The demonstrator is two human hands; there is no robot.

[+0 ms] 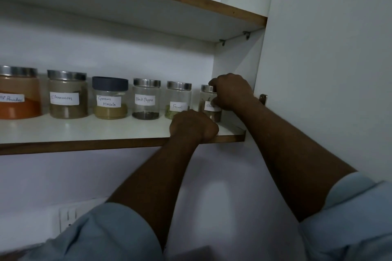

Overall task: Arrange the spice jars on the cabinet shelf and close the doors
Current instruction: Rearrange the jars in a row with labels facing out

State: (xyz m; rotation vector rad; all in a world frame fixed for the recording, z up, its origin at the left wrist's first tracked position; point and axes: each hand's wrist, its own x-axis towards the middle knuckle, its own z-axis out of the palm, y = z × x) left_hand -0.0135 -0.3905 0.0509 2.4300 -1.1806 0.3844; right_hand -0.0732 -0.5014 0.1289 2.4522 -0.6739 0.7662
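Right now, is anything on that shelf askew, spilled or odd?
Nothing spilled or tipped; the six jars stand upright in a row. Only the Garam Masala jar differs: dark lid, the rest steel. The right hand grips the end jar, hiding part of its label.

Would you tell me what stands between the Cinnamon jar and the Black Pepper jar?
The head view shows the dark-lidded Garam Masala jar standing between the Cinnamon jar and the Black Pepper jar.

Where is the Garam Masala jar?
Head view, left of centre: the Garam Masala jar stands on the shelf between the Cinnamon jar and the Black Pepper jar.
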